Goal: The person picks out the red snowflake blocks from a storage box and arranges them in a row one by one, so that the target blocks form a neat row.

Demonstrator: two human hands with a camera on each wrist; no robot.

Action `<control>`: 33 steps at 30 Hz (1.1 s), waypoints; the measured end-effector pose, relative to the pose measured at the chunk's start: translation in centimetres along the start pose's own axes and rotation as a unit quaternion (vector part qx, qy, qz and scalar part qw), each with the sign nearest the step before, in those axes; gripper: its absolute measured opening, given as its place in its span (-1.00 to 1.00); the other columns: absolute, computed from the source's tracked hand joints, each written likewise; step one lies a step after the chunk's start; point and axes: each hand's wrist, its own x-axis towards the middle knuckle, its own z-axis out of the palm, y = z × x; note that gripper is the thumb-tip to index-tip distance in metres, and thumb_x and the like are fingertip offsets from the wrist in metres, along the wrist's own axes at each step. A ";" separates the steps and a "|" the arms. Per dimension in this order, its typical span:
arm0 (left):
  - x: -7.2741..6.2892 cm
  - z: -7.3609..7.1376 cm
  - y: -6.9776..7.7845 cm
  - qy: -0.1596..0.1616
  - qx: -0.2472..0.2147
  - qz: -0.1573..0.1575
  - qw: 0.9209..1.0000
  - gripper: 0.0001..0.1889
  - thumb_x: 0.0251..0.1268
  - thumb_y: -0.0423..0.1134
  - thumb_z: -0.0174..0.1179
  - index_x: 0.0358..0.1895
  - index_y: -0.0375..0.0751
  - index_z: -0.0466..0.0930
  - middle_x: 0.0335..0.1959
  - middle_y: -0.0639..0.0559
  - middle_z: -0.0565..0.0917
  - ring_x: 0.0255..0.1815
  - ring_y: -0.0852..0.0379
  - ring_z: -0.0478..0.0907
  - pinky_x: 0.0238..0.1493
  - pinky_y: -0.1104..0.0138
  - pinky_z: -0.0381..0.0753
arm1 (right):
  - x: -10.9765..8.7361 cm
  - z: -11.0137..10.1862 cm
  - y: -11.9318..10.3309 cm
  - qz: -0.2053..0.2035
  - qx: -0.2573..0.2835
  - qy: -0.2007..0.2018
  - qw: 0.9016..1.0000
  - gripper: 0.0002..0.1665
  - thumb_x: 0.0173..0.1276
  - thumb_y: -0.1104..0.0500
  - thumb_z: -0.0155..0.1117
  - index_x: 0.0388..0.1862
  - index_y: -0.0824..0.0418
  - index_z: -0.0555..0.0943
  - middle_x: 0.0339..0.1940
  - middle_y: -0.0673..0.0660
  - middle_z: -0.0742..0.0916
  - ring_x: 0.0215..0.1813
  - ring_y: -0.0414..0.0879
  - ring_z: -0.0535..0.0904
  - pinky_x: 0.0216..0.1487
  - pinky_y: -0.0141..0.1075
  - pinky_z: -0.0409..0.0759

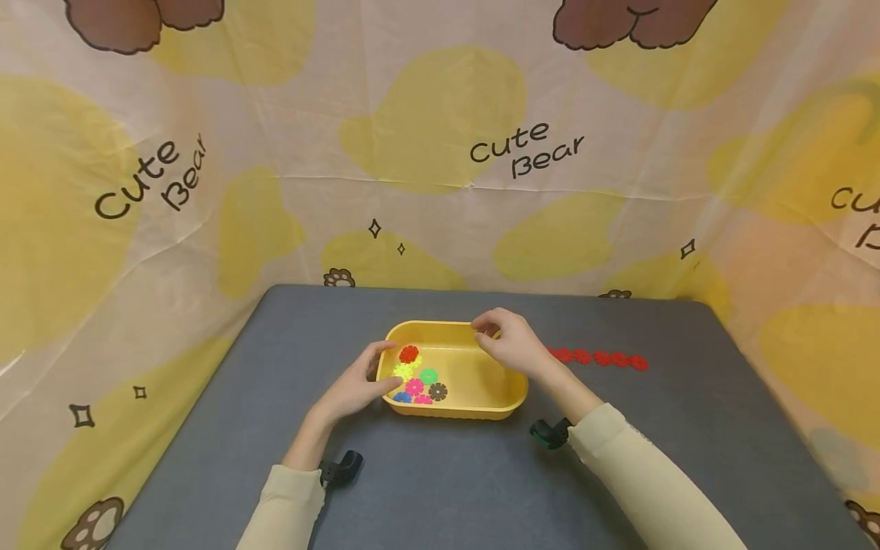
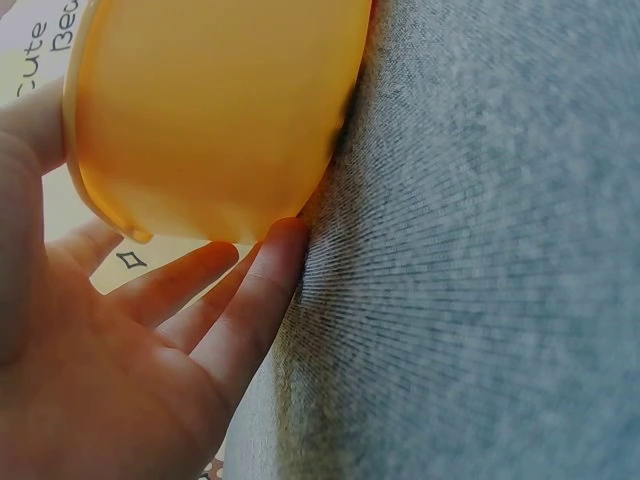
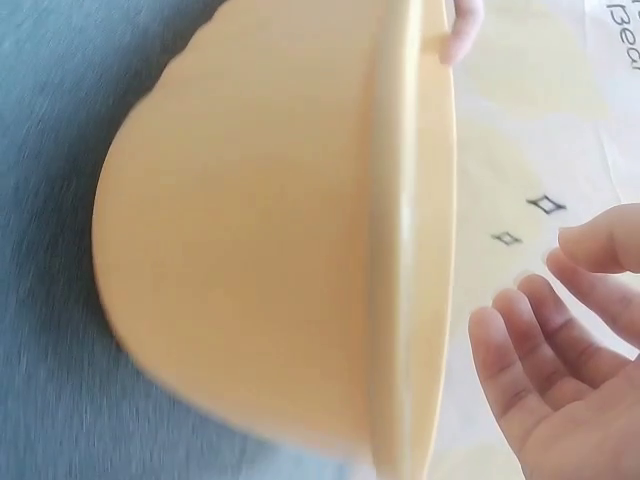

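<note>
A yellow plastic basin [image 1: 474, 374] stands on the table. My left hand [image 1: 357, 386] holds its left end, thumb over the rim and the other fingers against the outer wall [image 2: 220, 130]. In the basin's left part lie notched disc pieces: a red disc [image 1: 409, 354], yellow discs [image 1: 403, 372], a green disc [image 1: 429, 376], pink discs [image 1: 414, 386], a dark disc [image 1: 438, 391] and a blue disc [image 1: 402, 397]. Over the basin's back right is my right hand [image 1: 512, 344], its fingers loosely bent. Nothing shows between thumb and fingertips [image 3: 540, 290] in the right wrist view.
Right of the basin, a row of red discs [image 1: 601, 357] runs across the grey table [image 1: 440, 481], partly hidden by the right forearm. A printed cloth [image 1: 426, 153] hangs behind and along both sides. Each wrist wears a small black camera [image 1: 341, 467].
</note>
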 end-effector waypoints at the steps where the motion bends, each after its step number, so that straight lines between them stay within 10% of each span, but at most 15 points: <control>1: 0.0 -0.1 0.0 0.000 0.001 0.000 1.000 -0.26 0.31 0.00 0.37 0.48 0.06 0.23 0.55 -0.14 0.23 0.54 -0.28 0.21 0.43 -0.21 0.26 | 0.2 0.4 -0.1 0.001 0.000 -0.002 1.000 -0.74 0.42 0.23 0.27 0.02 0.28 0.70 -0.05 0.13 0.71 -0.09 -0.01 0.60 -0.13 -0.18 0.62; 33: 0.2 -1.2 0.6 -0.020 -0.018 -0.002 1.000 -0.30 0.35 -0.08 0.36 0.48 0.06 0.23 0.55 -0.09 0.22 0.56 -0.26 0.18 0.40 -0.14 0.34 | 6.0 9.5 -3.3 0.036 -0.008 -0.115 0.993 -0.64 0.40 0.26 0.29 0.14 0.33 0.65 0.08 0.24 0.71 0.02 0.05 0.62 0.11 -0.07 0.63</control>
